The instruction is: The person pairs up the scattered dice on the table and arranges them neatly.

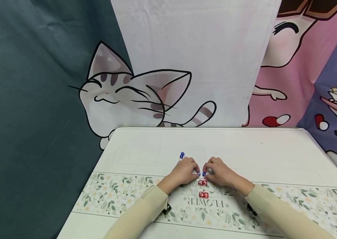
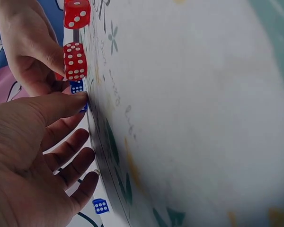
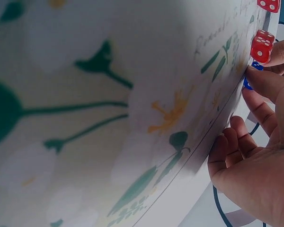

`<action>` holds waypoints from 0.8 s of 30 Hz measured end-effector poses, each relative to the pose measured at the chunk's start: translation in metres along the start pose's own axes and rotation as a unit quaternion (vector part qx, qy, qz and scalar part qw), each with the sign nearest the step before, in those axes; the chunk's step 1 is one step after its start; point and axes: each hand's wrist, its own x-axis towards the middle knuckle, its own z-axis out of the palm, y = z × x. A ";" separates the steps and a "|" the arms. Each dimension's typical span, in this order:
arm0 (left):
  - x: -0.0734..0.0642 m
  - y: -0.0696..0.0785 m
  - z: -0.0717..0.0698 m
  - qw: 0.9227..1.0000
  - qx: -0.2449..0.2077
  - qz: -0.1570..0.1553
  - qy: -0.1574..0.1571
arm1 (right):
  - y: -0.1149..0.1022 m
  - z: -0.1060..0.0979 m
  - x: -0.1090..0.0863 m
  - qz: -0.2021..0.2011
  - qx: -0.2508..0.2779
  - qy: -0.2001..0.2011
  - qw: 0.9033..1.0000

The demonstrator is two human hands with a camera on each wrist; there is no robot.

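Observation:
My left hand (image 1: 186, 172) pinches a blue die (image 1: 199, 173) between thumb and fingertips at the upper line of the floral band. Facing it, my right hand (image 1: 219, 172) pinches another blue die (image 1: 204, 174), with a small gap between the two dice. Just nearer to me sits a pair of red dice (image 1: 205, 183) side by side, and below that a second red pair (image 1: 206, 195). In the left wrist view the thumb covers most of its blue die (image 2: 84, 108). The right wrist view shows the right hand's blue die (image 3: 247, 83) partly behind the thumb.
Two more blue dice (image 1: 181, 155) lie close together beyond my left hand. The white table (image 1: 246, 149) carries a floral band (image 1: 120, 187) with printed lettering. A cloth with cartoon figures (image 1: 216, 49) hangs behind the table's far edge.

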 end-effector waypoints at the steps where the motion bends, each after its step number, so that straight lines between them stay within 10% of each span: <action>1: 0.000 0.001 0.000 1.000 0.000 0.000 -0.001 | 0.000 0.000 0.000 0.000 0.000 -0.001 1.000; 24: 0.003 0.008 0.002 1.000 0.007 0.000 -0.005 | 0.002 0.003 0.000 -0.005 -0.005 0.009 1.000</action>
